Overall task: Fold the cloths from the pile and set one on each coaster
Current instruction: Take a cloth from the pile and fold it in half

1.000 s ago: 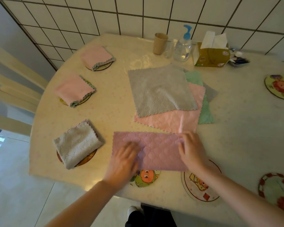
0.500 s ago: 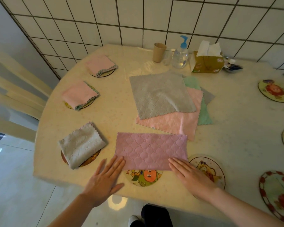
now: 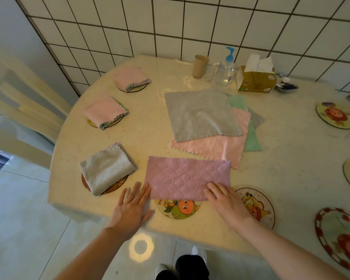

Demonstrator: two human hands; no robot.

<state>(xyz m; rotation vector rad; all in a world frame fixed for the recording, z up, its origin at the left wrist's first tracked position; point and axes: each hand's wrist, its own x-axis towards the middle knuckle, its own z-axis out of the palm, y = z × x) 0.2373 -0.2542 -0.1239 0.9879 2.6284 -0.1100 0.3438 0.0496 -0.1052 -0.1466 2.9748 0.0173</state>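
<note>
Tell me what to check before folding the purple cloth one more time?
1. Purple cloth lies flat, folded in half: ok.
2. Left hand ready at its left edge, fingers straight on the table: ok.
3. Right hand on the cloth's near right corner: ok.
4. Orange-face coaster free for it: not ok, the cloth overlaps its far edge.
5. Pile out of the way: not ok, the purple cloth's far right corner reaches the pile's pink cloth.
6. Edges lined up underneath: cannot tell.
</note>
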